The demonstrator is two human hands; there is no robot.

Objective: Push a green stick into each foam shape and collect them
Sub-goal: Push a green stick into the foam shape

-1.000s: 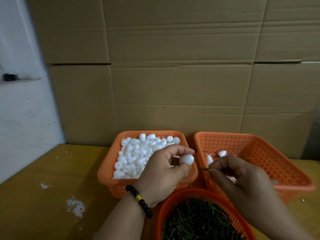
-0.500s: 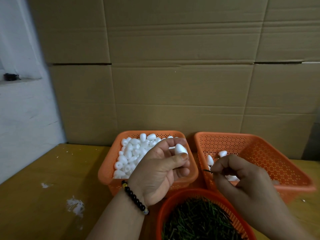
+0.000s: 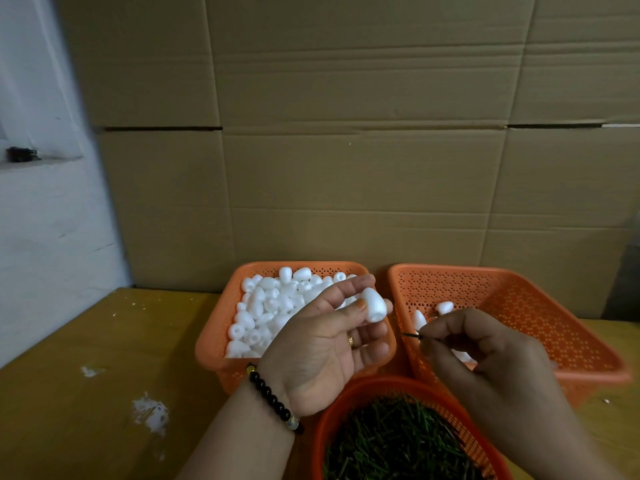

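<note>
My left hand (image 3: 325, 344), palm turned up, holds a white egg-shaped foam piece (image 3: 374, 305) between thumb and fingertips, over the left orange basket (image 3: 212, 344) full of loose white foam shapes (image 3: 273, 306). My right hand (image 3: 485, 355) pinches a thin green stick (image 3: 412, 336) whose tip points left toward the foam piece, a short gap apart. Behind it the right orange basket (image 3: 519, 306) has a few foam pieces (image 3: 444, 307) in it. A round orange basket (image 3: 346, 403) of green sticks (image 3: 398, 441) sits nearest me.
The baskets stand on a yellow-brown table (image 3: 86, 375) with white foam crumbs (image 3: 150, 412) on its left part. A wall of cardboard boxes (image 3: 346, 168) rises right behind the baskets. A white wall (image 3: 41, 220) closes the left side.
My left hand has rolled palm-up and lifted the foam piece, turning its flat end toward the stick. My right hand stayed nearly in place with the stick.
</note>
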